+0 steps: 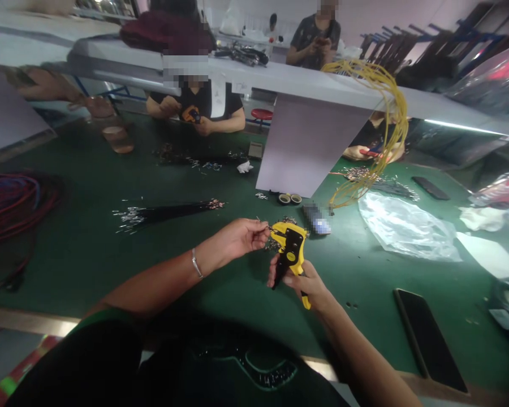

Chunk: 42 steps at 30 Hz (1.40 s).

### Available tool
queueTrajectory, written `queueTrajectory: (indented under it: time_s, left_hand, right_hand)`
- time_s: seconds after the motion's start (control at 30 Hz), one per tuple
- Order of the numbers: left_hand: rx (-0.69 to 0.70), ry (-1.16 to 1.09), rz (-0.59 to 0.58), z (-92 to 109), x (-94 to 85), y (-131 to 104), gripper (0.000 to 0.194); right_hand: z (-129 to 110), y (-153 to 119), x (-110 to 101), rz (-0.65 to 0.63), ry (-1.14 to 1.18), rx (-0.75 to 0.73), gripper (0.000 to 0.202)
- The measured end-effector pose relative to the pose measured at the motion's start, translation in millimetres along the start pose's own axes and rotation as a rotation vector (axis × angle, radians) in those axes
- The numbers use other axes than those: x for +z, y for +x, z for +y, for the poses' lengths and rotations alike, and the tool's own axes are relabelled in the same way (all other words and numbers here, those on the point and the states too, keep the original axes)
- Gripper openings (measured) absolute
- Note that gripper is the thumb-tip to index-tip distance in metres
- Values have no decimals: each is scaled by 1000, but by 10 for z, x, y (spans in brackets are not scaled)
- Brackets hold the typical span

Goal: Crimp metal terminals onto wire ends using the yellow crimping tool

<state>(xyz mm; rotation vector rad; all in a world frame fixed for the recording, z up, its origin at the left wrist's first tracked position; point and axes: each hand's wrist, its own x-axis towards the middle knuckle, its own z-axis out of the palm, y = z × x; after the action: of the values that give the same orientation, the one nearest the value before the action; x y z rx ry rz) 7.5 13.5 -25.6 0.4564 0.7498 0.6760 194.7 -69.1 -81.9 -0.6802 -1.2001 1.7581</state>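
A yellow and black hand tool (294,249), like a wire stripper, is held in my right hand (307,280), whose fingers wrap round its handles. Its jaws point up and to the left. My left hand (250,234) is pinched at those jaws; a thin dark piece, probably a wire end, shows at the fingertips, too small to make out fully. Behind the tool lies a small heap of metal-tipped pieces (289,220), partly hidden. To the left of my hands, a bundle of black wires (165,212) with metal ends rests on the green table (220,186).
A phone (430,339) lies at the right front, near a clear plastic bag (407,229). Yellow wires (396,113) hang from the shelf (343,90). Red and blue cable coils (17,203) sit at left. People work across the table; one person's hand is by a jar (117,138).
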Motion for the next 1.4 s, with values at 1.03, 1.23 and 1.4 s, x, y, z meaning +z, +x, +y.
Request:
queueTrajectory:
  time_s: [1.03, 1.23, 1.4]
  left_hand:
    - [-73, -201, 10, -115, 47, -24, 17]
    - [-23, -175, -14, -137, -11, 12, 14]
    - [-15, -197, 24, -151, 1, 20, 17]
  right_hand:
    - [-20, -19, 21, 37, -74, 42, 46]
    - [-33, -17, 35, 58, -77, 49, 45]
    - [-38, -17, 30, 78, -93, 60, 43]
